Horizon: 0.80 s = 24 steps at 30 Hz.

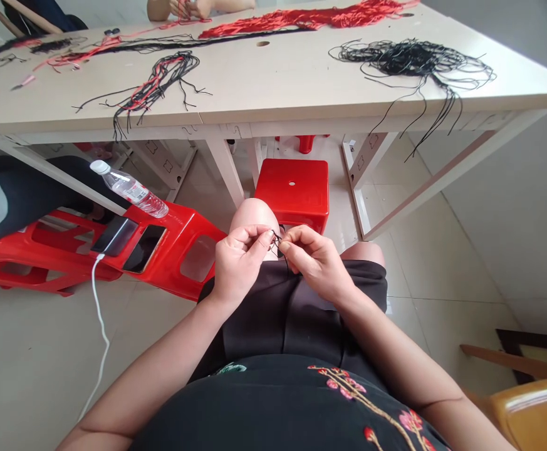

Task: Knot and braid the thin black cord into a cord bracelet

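Over my lap, my left hand (240, 260) pinches a thin black cord (277, 238) between thumb and forefinger. Right beside it, my right hand (313, 257) pinches the same black cord, and the fingertips of both hands are a short way apart. Small loops of cord show in the gap; their exact form is too fine to make out. One dark strand hangs down below the fingers. On the table ahead lie a bundle of black and red cords (158, 81) and a tangled heap of black cords (409, 59).
A long pale table (264, 81) spans the front, with a pile of red cords (301, 20) along it. Another person's hands (191, 9) are at its far side. A red stool (294, 188) stands below. At left, another red stool (179, 238) bears a water bottle (130, 188) and phones.
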Each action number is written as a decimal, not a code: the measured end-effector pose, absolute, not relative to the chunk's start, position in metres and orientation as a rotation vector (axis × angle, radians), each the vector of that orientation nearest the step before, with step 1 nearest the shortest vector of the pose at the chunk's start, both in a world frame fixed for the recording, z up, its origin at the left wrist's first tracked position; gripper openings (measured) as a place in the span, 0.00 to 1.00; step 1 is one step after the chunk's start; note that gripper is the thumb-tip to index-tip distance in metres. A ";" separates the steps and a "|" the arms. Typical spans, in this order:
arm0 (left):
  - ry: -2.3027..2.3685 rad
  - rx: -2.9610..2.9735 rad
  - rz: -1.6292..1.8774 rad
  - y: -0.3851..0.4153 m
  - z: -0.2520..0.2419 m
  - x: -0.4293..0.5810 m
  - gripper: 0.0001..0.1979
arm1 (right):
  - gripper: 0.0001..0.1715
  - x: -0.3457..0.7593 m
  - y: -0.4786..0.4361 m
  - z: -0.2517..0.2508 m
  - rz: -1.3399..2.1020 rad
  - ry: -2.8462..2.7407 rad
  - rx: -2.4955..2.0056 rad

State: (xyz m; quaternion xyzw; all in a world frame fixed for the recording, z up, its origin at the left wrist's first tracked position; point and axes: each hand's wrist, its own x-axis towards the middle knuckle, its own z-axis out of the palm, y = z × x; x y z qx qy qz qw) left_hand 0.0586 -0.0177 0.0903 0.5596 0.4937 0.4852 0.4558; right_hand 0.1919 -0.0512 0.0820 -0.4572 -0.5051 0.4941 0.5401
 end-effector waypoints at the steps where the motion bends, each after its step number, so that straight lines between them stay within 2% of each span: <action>1: 1.232 1.421 1.192 -0.018 0.091 0.058 0.09 | 0.08 0.194 -0.052 0.083 1.325 -1.165 -1.056; 3: 1.262 1.473 1.188 -0.018 0.092 0.057 0.09 | 0.09 0.199 -0.054 0.085 1.565 -1.137 -0.989; 5: 1.282 1.479 1.204 -0.015 0.093 0.056 0.09 | 0.10 0.205 -0.058 0.086 1.649 -1.184 -0.946; 11: 1.306 1.355 1.295 -0.002 0.087 0.052 0.10 | 0.08 0.226 -0.081 0.090 1.340 -1.440 -1.012; 15: 1.339 1.324 1.312 0.003 0.084 0.052 0.11 | 0.05 0.240 -0.098 0.095 1.271 -1.454 -1.031; 21: 1.294 1.261 1.256 0.001 0.087 0.054 0.09 | 0.08 0.226 -0.092 0.084 1.663 -1.069 -0.805; 24: 1.279 1.244 1.231 -0.001 0.089 0.055 0.10 | 0.16 0.206 -0.081 0.073 1.752 -0.885 -0.783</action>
